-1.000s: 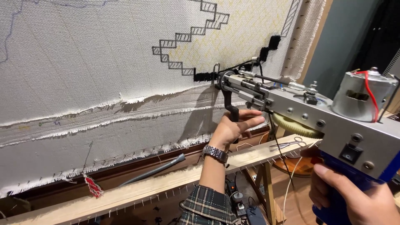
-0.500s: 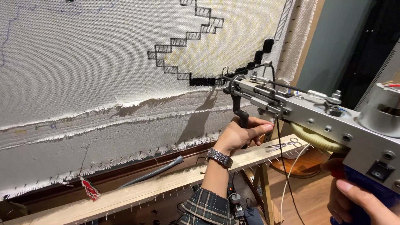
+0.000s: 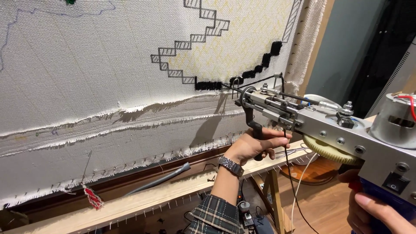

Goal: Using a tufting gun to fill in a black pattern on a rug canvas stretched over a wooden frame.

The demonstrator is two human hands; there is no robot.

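Observation:
I hold a metal tufting gun against a stretched white backing cloth. My left hand, with a wristwatch and a plaid sleeve, is closed around the gun's black front handle. My right hand grips the blue rear handle at the bottom right. The gun's needle tip touches the cloth at the end of a black tufted stair-step line. A stair-step outline is drawn on the cloth, and black yarn feeds through the gun.
The cloth is pinned on a wooden frame whose lower bar carries rows of nails. A red yarn tassel hangs at the lower left. A grey tube lies behind the bar. Cables and a power strip sit on the floor.
The view has shifted, so the gun and both hands sit further right and lower in the frame. The needle tip stays at the end of the black tufted line.

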